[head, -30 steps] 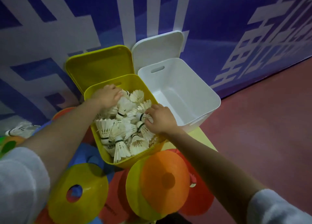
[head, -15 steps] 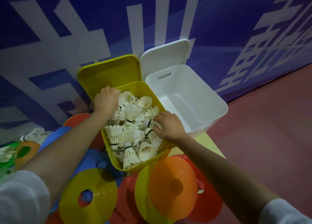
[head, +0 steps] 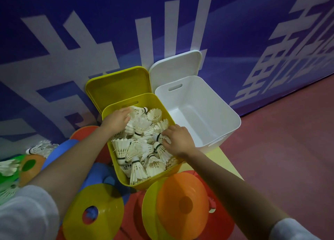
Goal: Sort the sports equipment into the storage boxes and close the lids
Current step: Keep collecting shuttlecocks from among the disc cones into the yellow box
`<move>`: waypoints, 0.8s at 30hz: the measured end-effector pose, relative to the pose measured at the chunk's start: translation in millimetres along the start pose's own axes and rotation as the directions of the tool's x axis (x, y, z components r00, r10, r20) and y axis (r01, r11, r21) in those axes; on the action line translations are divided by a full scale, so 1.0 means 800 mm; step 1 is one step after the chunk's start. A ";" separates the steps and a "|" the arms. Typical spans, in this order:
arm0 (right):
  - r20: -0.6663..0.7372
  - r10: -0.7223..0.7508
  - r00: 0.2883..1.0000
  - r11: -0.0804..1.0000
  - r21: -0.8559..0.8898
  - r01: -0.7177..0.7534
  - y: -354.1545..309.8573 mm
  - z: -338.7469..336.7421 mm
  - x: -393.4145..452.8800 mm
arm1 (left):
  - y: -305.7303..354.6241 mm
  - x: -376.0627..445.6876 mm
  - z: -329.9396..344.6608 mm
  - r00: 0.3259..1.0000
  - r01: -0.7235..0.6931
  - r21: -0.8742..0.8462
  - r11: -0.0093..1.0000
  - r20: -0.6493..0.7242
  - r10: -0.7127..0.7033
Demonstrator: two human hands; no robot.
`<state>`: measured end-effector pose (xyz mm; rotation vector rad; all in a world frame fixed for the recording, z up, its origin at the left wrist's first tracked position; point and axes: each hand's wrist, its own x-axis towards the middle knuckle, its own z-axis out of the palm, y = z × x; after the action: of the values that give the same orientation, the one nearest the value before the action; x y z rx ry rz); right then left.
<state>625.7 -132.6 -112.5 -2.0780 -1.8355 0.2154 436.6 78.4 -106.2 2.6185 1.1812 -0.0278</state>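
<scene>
Both my hands are down in the yellow box [head: 126,180], on top of the shuttlecocks [head: 139,145] that fill it to the rim. My left hand [head: 116,121] lies on the heap at the far left corner, fingers loosely spread and bent over the feathers; I cannot tell whether it holds one or only presses. My right hand [head: 178,140] is at the right edge of the heap, its fingers curled round a shuttlecock's black-banded cork.

The white box [head: 233,120] stands touching the yellow one on its right, open, with nothing in it that I can see. Each lid is up, leaning on the blue wall: the yellow lid [head: 117,85] just beyond my left hand, the white lid [head: 176,64] further right.

What matters next: the cones [head: 182,203] lie on the floor close in front of me, near side of the yellow box, and more loose shuttlecocks [head: 40,146] lie well off to my left. So I judge my left hand the nearer for those, my right for carrying cones to the white box.
</scene>
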 end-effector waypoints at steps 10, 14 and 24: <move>-0.177 0.044 0.983 0.977 0.211 -0.005 -0.045 -0.053 0.015 | 0.001 -0.060 -0.066 0.924 -0.006 -0.443 0.897 -0.346 -0.165; -0.187 0.018 0.982 0.878 0.473 0.074 -0.141 -0.069 0.033 | -0.042 -0.133 -0.081 0.870 0.013 -0.525 0.851 -0.414 -0.269; 0.119 -0.145 0.982 0.768 0.639 0.036 -0.366 0.103 0.031 | -0.216 -0.401 -0.011 0.707 0.332 -0.635 0.698 -0.322 -0.629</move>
<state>329.4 -67.5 -79.8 -1.5177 -1.6254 0.8762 94.1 -45.6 -97.8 1.7650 1.7473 0.8423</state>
